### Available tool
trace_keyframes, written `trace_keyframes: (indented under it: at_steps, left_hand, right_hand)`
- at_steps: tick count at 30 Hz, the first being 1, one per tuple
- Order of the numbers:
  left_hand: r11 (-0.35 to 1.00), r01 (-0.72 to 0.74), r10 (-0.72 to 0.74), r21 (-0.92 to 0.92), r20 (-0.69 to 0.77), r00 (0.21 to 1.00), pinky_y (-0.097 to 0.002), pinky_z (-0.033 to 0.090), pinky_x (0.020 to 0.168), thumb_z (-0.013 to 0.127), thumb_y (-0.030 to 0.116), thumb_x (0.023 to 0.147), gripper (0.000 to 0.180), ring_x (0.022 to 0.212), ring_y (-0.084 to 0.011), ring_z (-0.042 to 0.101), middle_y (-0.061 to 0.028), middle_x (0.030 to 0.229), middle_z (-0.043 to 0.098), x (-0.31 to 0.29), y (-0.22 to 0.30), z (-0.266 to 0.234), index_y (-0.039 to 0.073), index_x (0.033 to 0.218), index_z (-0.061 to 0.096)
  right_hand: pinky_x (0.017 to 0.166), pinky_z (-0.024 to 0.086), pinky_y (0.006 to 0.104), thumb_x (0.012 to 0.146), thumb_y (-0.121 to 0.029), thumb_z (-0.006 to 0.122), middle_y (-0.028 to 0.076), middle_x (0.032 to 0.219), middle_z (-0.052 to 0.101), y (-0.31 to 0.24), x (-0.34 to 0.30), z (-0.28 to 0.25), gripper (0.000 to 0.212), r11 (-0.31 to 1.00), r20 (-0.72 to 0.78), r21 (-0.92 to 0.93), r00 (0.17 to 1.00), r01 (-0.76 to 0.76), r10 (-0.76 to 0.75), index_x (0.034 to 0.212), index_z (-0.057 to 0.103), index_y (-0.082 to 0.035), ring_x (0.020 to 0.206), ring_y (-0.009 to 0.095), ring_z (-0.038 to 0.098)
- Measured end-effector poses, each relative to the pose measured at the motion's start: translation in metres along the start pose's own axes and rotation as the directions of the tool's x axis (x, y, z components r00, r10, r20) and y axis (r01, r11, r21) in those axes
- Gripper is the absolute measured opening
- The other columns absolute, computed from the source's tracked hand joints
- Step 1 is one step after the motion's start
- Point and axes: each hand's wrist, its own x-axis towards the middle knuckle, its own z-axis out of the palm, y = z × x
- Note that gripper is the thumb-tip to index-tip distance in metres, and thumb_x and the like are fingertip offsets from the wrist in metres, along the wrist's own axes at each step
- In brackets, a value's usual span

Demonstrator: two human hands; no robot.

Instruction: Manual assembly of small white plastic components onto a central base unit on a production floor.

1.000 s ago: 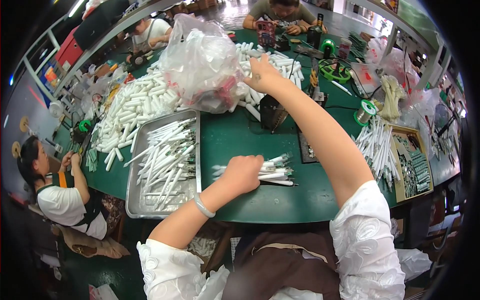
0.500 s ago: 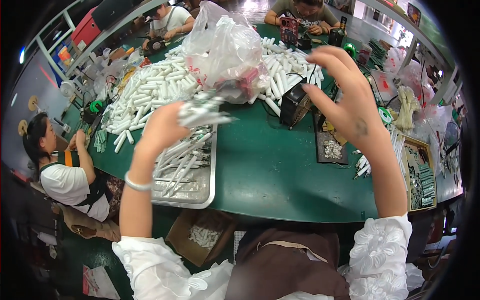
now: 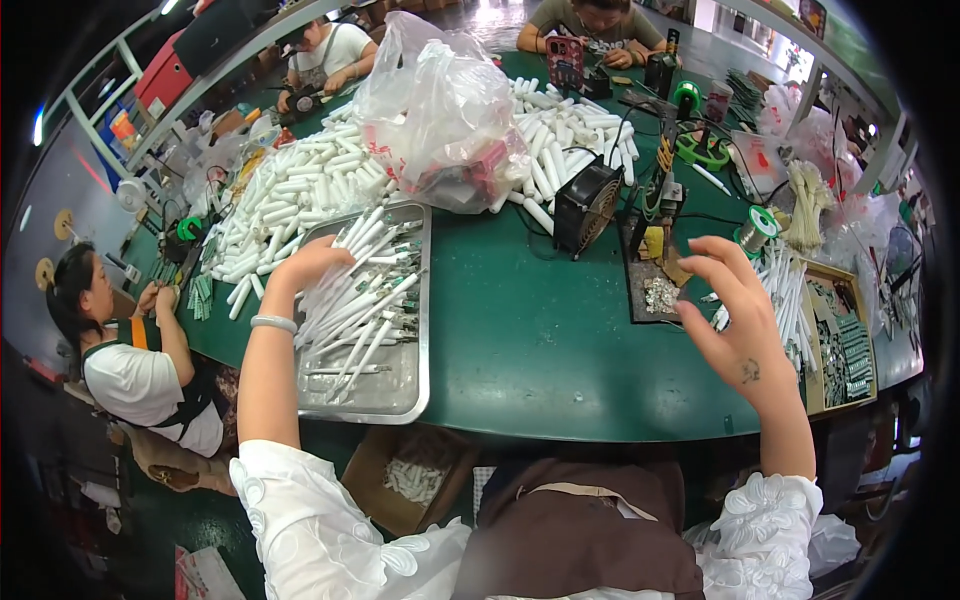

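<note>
My left hand (image 3: pixel 314 262) is at the upper left of a metal tray (image 3: pixel 421 360), against thin white tubes (image 3: pixel 375 290) with small green circuit boards at their ends. Tubes just under the hand are smeared by motion, and most of its fingers are hidden, so its grip on them cannot be told. My right hand (image 3: pixel 735 315) is raised above the table's right side with fingers apart and curved, holding nothing. Nearest to it is a dark board (image 3: pixel 645 300) carrying a heap of small silvery pieces (image 3: pixel 661 295).
Behind the tray lies a large heap of white tubes (image 3: pixel 310 180), with a clear plastic bag (image 3: pixel 440 110) on top. A black fan (image 3: pixel 586 210), a solder spool (image 3: pixel 757 230) and a carton of circuit boards (image 3: pixel 850 350) stand around the green table (image 3: pixel 530 350). Several people sit nearby.
My left hand has brought a bundle of tubes down and leftward to the tray. My right hand has dropped lower, away from the fan, staying open.
</note>
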Motion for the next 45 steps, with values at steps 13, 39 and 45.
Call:
trace_keyframes:
  at_steps: [13, 39, 45]
  left_hand:
    - [0.839, -0.39, 0.438, 0.38, -0.046, 0.898, -0.0351, 0.041, 0.095, 0.056, -0.006, 0.066, 0.052, 0.108, -0.0358, 0.057, -0.0214, 0.108, 0.062, 0.036, -0.023, 0.001, 0.002, 0.117, 0.053]
    - [0.454, -0.888, 0.839, 0.071, 0.3, 0.453, -0.0447, 0.05, 0.071, 0.066, 0.012, 0.08, 0.03, 0.081, -0.0385, 0.061, -0.0218, 0.084, 0.06, -0.147, 0.323, 0.388, 0.0, 0.104, 0.055]
    - [0.351, -0.928, 0.936, 0.127, -0.043, 0.349, -0.0491, 0.046, 0.079, 0.062, 0.01, 0.081, 0.038, 0.094, -0.0434, 0.057, -0.0255, 0.092, 0.059, -0.108, 0.345, 0.45, -0.006, 0.113, 0.048]
  right_hand:
    - [0.076, 0.049, 0.0399, 0.081, -0.014, 0.064, 0.013, 0.097, 0.061, 0.073, -0.085, -0.032, 0.023, 0.978, 0.337, -0.12, 0.92, -0.17, 0.201, 0.101, 0.06, -0.003, 0.088, 0.032, 0.061]
    - [0.075, 0.052, 0.0452, 0.082, -0.056, 0.059, 0.025, 0.101, 0.058, 0.215, -0.08, -0.04, 0.066, 0.519, -0.218, -0.502, 0.682, -0.692, 0.698, 0.102, 0.051, 0.006, 0.088, 0.04, 0.063]
    - [0.08, 0.05, 0.0469, 0.084, -0.05, 0.06, 0.03, 0.107, 0.058, 0.208, -0.105, -0.063, 0.067, 0.608, -0.207, -0.34, 0.688, -0.717, 0.696, 0.11, 0.05, 0.011, 0.093, 0.044, 0.06]
